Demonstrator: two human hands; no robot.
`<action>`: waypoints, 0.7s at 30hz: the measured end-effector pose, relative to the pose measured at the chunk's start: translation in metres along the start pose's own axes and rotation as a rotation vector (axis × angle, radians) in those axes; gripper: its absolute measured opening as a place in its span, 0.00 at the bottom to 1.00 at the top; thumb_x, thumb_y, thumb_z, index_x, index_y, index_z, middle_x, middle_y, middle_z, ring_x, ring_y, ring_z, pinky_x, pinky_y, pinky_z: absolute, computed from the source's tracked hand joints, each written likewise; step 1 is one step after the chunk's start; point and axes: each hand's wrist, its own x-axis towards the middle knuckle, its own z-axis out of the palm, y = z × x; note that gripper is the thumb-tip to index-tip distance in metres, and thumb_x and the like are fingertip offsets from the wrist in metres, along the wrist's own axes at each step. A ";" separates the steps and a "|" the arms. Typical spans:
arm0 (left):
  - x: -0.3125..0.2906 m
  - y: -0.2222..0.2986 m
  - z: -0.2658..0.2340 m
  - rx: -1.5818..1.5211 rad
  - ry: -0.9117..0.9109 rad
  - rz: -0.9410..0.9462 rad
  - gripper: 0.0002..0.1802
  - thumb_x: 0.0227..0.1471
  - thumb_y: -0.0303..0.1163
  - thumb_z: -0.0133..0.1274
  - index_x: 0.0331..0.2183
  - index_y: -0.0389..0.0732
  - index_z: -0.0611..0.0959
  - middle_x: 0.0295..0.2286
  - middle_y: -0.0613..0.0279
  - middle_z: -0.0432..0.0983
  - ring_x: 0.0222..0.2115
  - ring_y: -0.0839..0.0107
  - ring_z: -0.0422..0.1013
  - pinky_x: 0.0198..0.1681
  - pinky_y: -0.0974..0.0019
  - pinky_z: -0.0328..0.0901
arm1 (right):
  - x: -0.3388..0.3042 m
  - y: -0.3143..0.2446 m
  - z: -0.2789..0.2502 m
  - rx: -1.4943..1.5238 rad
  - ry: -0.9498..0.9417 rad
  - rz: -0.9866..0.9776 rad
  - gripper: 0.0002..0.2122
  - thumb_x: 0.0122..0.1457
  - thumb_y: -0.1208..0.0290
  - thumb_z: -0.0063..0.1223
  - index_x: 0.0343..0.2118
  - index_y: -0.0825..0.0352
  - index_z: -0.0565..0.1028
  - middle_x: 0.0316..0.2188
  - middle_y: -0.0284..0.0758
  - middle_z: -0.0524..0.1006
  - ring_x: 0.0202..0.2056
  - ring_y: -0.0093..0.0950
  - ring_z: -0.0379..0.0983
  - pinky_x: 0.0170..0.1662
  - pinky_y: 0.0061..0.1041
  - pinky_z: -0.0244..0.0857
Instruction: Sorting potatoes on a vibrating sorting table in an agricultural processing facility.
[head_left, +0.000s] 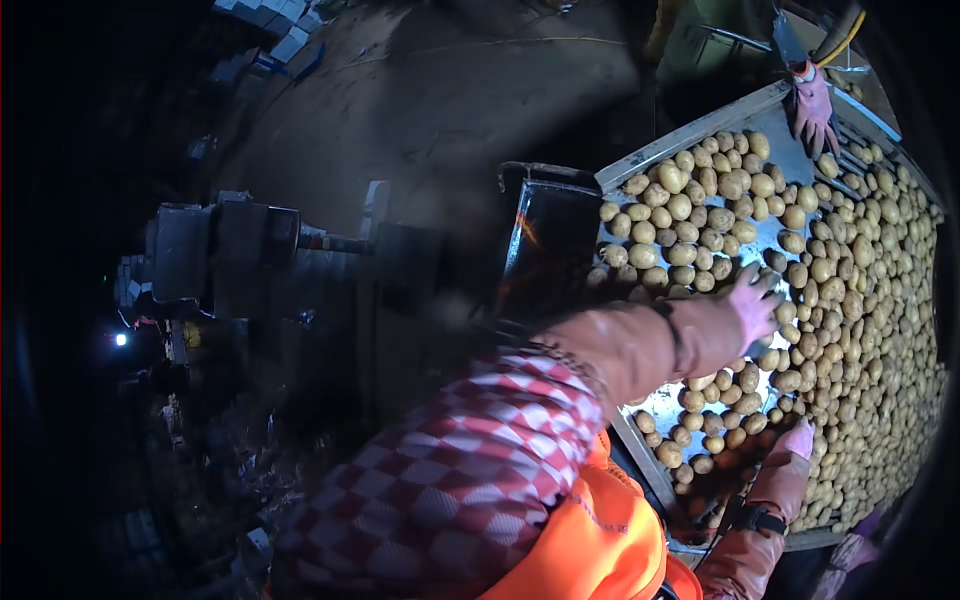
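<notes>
Pale brown potatoes [682, 206] lie scattered over a shiny metal sorting table [795, 150] and crowd into a dense heap [870, 330] on its right. My left hand [756, 304], in a pink glove with darker fingertips, reaches across the table with its fingers spread over potatoes near the heap's edge. A brown protective sleeve covers that forearm, above it a red-and-white checkered one. Nearer to me, my right hand [799, 438] touches the heap's edge; its fingers are hidden, so what it holds does not show. A dark band circles the right wrist.
Wooden boards [700, 134] edge the table. Another person's pink-gloved hand [815, 112] hangs over the far end, beside a yellow cable [845, 40]. A further sleeve [850, 553] shows at the lower right. Left of the table stands a dark metal-edged bin [548, 235].
</notes>
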 end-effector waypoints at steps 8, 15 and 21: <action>-0.120 -0.027 -0.009 -0.105 -0.155 0.085 0.25 0.39 0.38 0.62 0.45 0.54 0.82 0.49 0.60 0.73 0.58 0.58 0.61 0.64 0.42 0.47 | -0.077 -0.013 -0.023 0.033 0.003 0.233 0.15 0.61 0.58 0.47 0.33 0.66 0.77 0.26 0.39 0.77 0.29 0.35 0.73 0.32 0.37 0.67; -0.144 -0.005 0.009 -0.067 0.265 -0.110 0.21 0.48 0.35 0.53 0.47 0.52 0.81 0.50 0.63 0.73 0.59 0.62 0.61 0.62 0.41 0.47 | -0.053 0.075 0.027 0.239 -0.015 -0.173 0.15 0.62 0.64 0.51 0.48 0.67 0.77 0.28 0.32 0.78 0.25 0.27 0.72 0.29 0.29 0.65; -0.127 -0.001 0.016 -0.022 0.217 0.521 0.23 0.46 0.37 0.55 0.47 0.48 0.80 0.47 0.55 0.73 0.53 0.54 0.66 0.58 0.42 0.56 | -0.188 -0.031 0.008 1.265 -0.402 0.106 0.22 0.62 0.64 0.54 0.57 0.67 0.69 0.38 0.37 0.76 0.32 0.32 0.76 0.30 0.26 0.74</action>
